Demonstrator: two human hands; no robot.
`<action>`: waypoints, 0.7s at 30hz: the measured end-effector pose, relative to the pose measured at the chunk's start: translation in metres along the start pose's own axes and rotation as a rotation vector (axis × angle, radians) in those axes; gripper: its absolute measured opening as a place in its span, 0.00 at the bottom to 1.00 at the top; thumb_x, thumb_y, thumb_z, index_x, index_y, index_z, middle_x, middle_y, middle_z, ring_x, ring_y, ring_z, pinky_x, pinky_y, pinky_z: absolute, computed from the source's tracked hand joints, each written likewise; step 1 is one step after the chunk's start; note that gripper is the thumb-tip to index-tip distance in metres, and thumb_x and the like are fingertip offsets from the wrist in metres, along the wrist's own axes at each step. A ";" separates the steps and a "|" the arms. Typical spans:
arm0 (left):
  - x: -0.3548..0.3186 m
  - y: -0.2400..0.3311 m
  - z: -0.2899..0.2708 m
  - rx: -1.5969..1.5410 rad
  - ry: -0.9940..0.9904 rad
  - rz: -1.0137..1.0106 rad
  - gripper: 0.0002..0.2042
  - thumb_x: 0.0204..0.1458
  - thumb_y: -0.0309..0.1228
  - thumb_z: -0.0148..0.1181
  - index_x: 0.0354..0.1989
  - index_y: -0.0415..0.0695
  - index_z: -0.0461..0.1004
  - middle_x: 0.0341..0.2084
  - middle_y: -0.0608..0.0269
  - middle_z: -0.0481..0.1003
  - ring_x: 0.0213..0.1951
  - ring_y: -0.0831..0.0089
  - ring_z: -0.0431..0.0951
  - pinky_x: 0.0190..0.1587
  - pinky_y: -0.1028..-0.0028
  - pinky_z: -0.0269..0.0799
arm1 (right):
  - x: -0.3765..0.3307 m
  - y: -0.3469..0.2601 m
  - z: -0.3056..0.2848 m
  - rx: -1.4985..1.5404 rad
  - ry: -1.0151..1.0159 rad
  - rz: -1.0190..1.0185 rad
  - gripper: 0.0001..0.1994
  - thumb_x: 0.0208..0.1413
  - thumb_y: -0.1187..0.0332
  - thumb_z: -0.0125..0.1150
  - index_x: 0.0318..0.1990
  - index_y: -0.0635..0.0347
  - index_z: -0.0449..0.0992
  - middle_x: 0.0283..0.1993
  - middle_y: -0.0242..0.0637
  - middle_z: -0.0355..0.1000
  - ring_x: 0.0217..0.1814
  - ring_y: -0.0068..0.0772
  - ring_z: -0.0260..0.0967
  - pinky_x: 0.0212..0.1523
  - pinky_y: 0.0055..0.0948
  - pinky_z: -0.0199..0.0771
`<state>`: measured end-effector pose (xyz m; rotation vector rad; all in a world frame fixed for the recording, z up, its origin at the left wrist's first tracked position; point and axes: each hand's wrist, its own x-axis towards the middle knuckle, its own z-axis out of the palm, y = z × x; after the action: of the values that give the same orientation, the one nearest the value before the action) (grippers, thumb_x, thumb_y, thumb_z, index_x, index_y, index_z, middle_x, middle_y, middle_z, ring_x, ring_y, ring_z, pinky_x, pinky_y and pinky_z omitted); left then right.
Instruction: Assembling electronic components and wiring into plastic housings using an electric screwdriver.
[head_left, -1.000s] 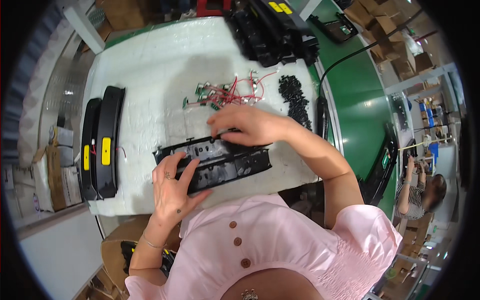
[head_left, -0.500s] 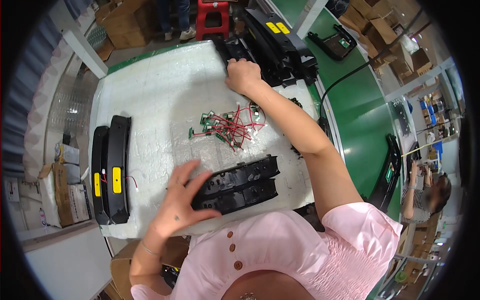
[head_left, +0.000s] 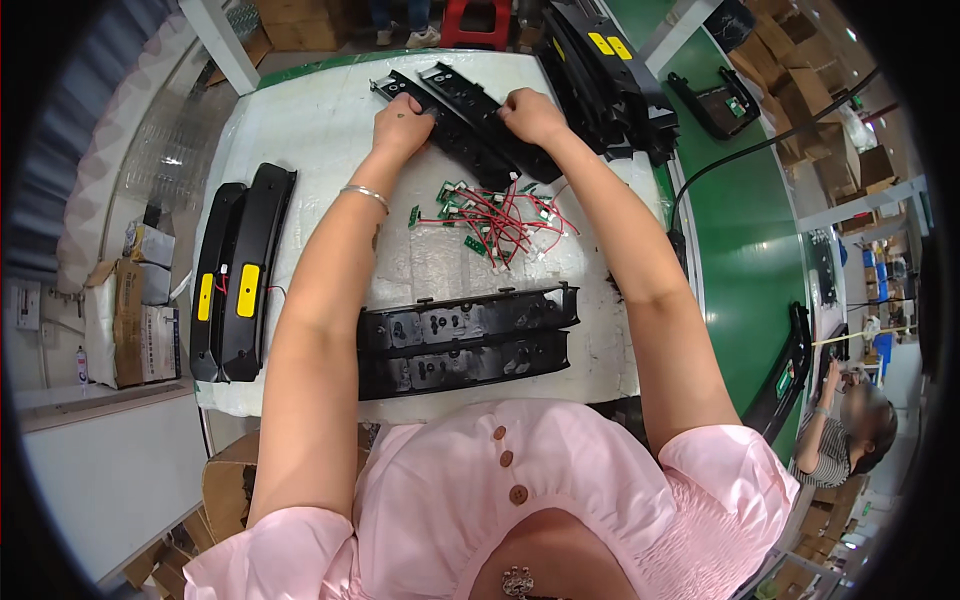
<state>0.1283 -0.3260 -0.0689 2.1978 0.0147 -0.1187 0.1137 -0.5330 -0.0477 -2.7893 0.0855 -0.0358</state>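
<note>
Hands reach to the far edge of the white surface (head_left: pixel 330 130), well beyond the wire bundle (head_left: pixel 500 215). The left hand (head_left: pixel 402 125) closes its grip on the left end of the long black panels (head_left: pixel 470 115) lying slantwise there; the right hand (head_left: pixel 530 112) clasps the same panels further right, fingers curled over their top edge. The panels run between and under both grips, touching the surface. On the near side of the wire bundle lie two more black housings (head_left: pixel 465 340), side by side. Left of the bundle, well apart, rest two black bars with yellow labels (head_left: pixel 240 275).
</note>
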 end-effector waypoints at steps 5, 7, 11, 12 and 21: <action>0.037 -0.024 -0.032 -0.033 0.220 0.159 0.09 0.47 0.29 0.52 0.36 0.41 0.74 0.22 0.55 0.76 0.22 0.65 0.79 0.31 0.69 0.76 | -0.035 0.003 -0.057 0.746 0.055 -0.301 0.10 0.60 0.66 0.48 0.35 0.63 0.72 0.30 0.43 0.76 0.29 0.32 0.74 0.31 0.30 0.75; 0.021 -0.001 -0.068 -0.352 0.246 0.148 0.10 0.46 0.25 0.52 0.38 0.41 0.74 0.25 0.58 0.77 0.25 0.70 0.79 0.31 0.71 0.76 | -0.089 -0.021 -0.085 1.023 -0.340 -0.261 0.09 0.59 0.69 0.51 0.43 0.64 0.69 0.36 0.41 0.75 0.29 0.21 0.72 0.32 0.20 0.74; 0.038 0.004 -0.154 -0.539 0.346 0.282 0.07 0.54 0.26 0.47 0.39 0.48 0.69 0.29 0.69 0.71 0.29 0.76 0.73 0.30 0.72 0.74 | -0.159 -0.050 -0.046 1.281 -0.888 -0.082 0.15 0.62 0.67 0.46 0.51 0.68 0.66 0.40 0.49 0.75 0.39 0.37 0.75 0.37 0.28 0.77; 0.034 0.005 -0.173 -0.527 0.400 0.334 0.07 0.54 0.25 0.46 0.38 0.50 0.69 0.27 0.69 0.69 0.24 0.77 0.70 0.24 0.77 0.68 | -0.167 -0.053 -0.035 1.261 -0.931 -0.054 0.15 0.63 0.66 0.46 0.51 0.66 0.66 0.41 0.46 0.75 0.41 0.34 0.75 0.39 0.27 0.76; -0.116 0.062 -0.171 -0.409 0.225 0.515 0.05 0.57 0.27 0.48 0.39 0.49 0.70 0.27 0.76 0.68 0.27 0.85 0.68 0.28 0.83 0.67 | -0.077 0.003 -0.015 0.522 -0.403 -0.253 0.16 0.65 0.61 0.41 0.51 0.56 0.72 0.44 0.28 0.75 0.47 0.16 0.67 0.50 0.20 0.64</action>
<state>0.0303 -0.2205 0.0919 1.7343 -0.3668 0.3880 0.0361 -0.5359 -0.0358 -2.2182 -0.3292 0.3836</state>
